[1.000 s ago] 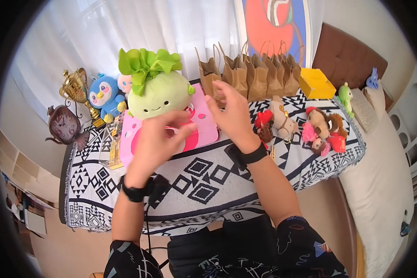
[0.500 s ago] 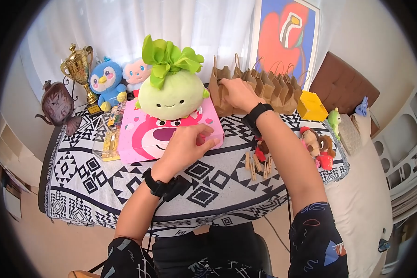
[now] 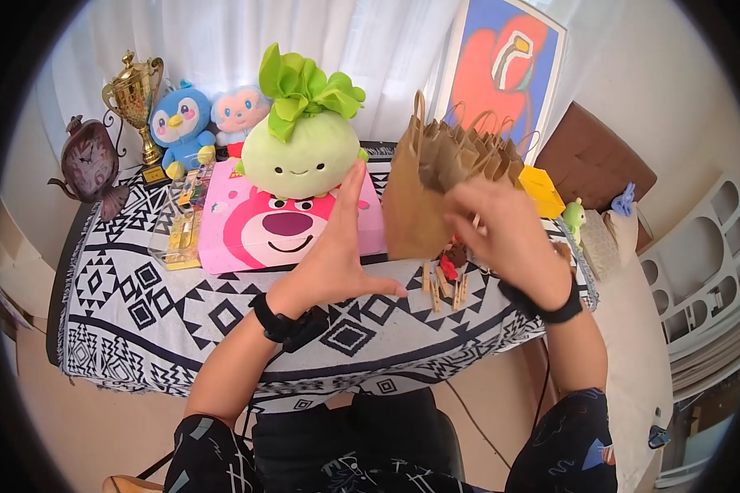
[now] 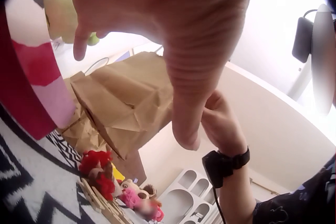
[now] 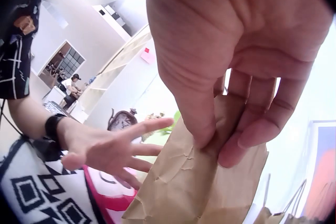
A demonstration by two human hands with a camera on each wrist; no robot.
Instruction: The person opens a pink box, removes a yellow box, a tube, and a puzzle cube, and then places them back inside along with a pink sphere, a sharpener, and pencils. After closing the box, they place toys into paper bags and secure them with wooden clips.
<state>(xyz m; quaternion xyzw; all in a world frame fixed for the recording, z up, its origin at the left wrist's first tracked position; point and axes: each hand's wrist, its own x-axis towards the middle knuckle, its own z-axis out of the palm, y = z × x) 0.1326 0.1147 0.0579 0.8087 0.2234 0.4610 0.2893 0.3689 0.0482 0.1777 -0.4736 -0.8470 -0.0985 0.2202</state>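
My right hand (image 3: 514,238) pinches a brown paper bag (image 3: 415,209) by its edge, thumb on one side and fingers on the other, as the right wrist view shows. The bag (image 5: 194,182) is tilted in front of the row of other paper bags. My left hand (image 3: 333,259), thumb and fingers spread wide apart, is just left of the bag and holds nothing. Behind that hand lies a pink box (image 3: 222,238) with a bear face, with a green turnip-like plush (image 3: 300,156) on top of it.
Several brown paper bags (image 3: 489,156) stand at the back right, beside a yellow box (image 3: 541,193). Wooden clothespins (image 3: 444,292) and small dolls (image 4: 137,195) lie at the right. Back left hold a gold trophy (image 3: 131,103), a blue penguin plush (image 3: 182,127) and a clock (image 3: 90,160).
My right hand reached to the row of paper bags, took hold of one and drew it toward me. My left hand moved right and spread its fingers.
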